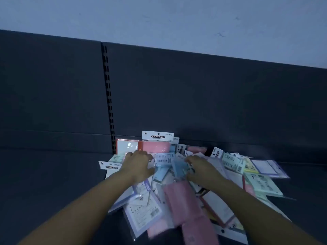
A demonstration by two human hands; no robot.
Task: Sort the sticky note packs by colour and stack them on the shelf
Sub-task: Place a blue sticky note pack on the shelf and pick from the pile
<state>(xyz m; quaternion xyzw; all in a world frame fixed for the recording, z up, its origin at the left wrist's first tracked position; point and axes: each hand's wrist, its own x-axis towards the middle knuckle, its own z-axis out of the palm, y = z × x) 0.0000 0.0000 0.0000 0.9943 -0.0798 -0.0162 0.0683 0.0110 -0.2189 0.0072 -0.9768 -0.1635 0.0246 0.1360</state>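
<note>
A loose heap of sticky note packs lies on the dark shelf (53, 174). Pink packs (182, 200) slide toward the front, green packs (263, 183) lie at the right, purple-edged ones (141, 214) at the front left. A pink pack with a white STICKY NOTE header (157, 144) stands against the back panel. My left hand (139, 165) rests palm down on the pile's left side. My right hand (201, 167) lies on the middle, fingers touching a light blue pack (162, 172) between the hands. Whether either hand grips a pack is unclear.
The dark back panel (212, 103) rises behind the pile, with a slotted upright (108, 96) at its left. Bare shelf surface stretches left of the heap and to its far right (307, 183). A pale wall (159, 20) shows above.
</note>
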